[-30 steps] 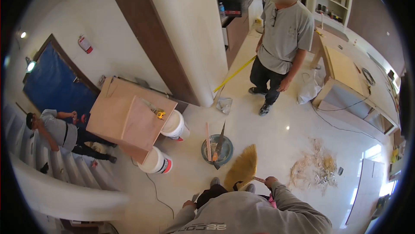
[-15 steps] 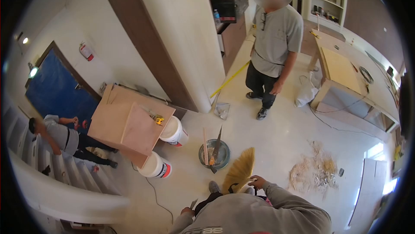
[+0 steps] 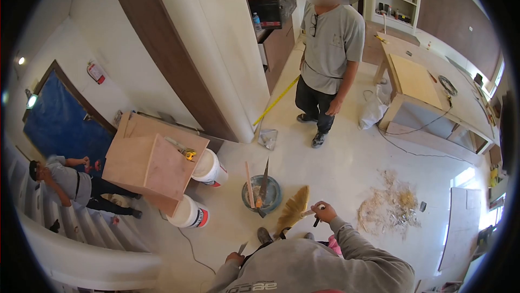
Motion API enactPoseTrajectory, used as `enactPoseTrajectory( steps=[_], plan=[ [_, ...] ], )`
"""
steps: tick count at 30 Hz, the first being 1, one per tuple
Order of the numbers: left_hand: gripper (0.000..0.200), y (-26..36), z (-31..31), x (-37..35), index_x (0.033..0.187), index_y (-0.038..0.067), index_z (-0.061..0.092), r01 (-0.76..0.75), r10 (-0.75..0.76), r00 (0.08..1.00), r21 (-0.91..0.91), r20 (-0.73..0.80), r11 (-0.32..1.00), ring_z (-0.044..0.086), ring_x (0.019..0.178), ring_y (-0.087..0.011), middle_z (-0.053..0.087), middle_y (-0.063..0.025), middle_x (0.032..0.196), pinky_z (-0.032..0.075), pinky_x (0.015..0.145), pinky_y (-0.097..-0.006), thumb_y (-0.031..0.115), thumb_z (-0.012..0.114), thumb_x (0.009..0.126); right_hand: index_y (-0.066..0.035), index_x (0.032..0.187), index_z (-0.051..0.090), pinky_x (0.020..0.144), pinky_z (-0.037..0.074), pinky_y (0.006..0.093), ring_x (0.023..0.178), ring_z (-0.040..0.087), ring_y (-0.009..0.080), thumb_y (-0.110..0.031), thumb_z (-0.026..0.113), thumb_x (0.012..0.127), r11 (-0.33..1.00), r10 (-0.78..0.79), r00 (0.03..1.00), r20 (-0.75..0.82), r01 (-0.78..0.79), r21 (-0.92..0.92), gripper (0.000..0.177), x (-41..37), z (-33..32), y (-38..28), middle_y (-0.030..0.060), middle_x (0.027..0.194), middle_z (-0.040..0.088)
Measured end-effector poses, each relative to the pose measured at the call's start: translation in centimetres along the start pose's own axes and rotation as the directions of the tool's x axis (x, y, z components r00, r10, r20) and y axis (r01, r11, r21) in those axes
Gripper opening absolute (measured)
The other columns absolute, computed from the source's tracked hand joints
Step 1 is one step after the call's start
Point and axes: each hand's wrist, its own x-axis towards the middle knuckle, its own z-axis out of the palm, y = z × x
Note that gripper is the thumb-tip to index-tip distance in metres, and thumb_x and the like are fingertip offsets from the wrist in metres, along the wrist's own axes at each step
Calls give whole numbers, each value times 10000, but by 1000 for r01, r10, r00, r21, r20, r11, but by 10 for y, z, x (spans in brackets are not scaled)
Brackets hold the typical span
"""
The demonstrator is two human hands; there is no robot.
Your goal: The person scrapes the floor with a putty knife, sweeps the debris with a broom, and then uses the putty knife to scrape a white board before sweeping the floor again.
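Observation:
My left hand [image 3: 235,259] is closed on a small flat metal tool [image 3: 243,248], low in the view beside my body. My right hand [image 3: 324,212] is closed on a small tool [image 3: 309,213] with a pale flat end and a dark part below. That end reaches toward the straw broom [image 3: 294,209], which fans out in front of my feet; whether they touch is unclear. Left of the broom, a round dark basin [image 3: 275,194] has a handsaw [image 3: 264,184] and a wooden strip [image 3: 249,183] across it.
A debris pile [image 3: 391,204] lies right. White buckets [image 3: 188,213] flank a wooden box [image 3: 140,165] at left. A person [image 3: 331,49] stands ahead; another person [image 3: 76,182] is by the stairs. A workbench [image 3: 392,84] and a dustpan [image 3: 268,139] are farther off.
My right hand has risen slightly away from my body, and its tool shows more. The broom's fan looks narrower and sits farther left. The whole view has shifted a little.

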Motion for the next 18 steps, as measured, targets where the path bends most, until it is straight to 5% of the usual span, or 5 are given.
enactPoseTrajectory(
  steps=[7,10,14,16,18],
  plan=[
    [402,19,-9,-7,978,9,667,-30,30,998,2,-49,1000,619,951,-332,643,-201,1000,475,862,-394,334,586,756,-89,888,629,603,483,302,624,597,140,-398,637,817,880,-350,937,-3,328,-344,317,-41,11,-57,62,677,618],
    [415,14,-9,-5,975,6,668,-16,16,999,13,-36,1000,624,940,-330,647,-199,987,478,855,-391,349,584,756,-93,889,623,622,487,303,623,593,134,-380,637,822,843,-453,891,15,434,-317,296,-34,14,-55,61,701,622],
    [432,2,-3,-2,968,4,669,-19,21,999,51,-37,999,632,919,-326,654,-194,965,484,841,-388,368,581,754,-96,889,623,654,520,351,701,652,250,-357,649,801,917,-336,942,16,331,-225,276,-1,12,-30,113,796,664],
    [437,3,-6,-6,973,5,669,-12,13,1000,54,-25,998,633,915,-325,655,-192,963,484,838,-388,374,586,753,-108,868,629,516,499,313,562,608,164,-306,652,804,993,-102,995,17,101,52,210,27,8,5,78,699,640],
    [442,7,-12,-11,977,6,668,-2,3,1000,54,-18,999,634,910,-325,656,-189,960,485,835,-388,380,592,753,-127,850,644,423,450,271,490,542,92,-266,651,802,995,-53,998,-17,54,78,147,42,-2,37,50,651,608]
  ],
)
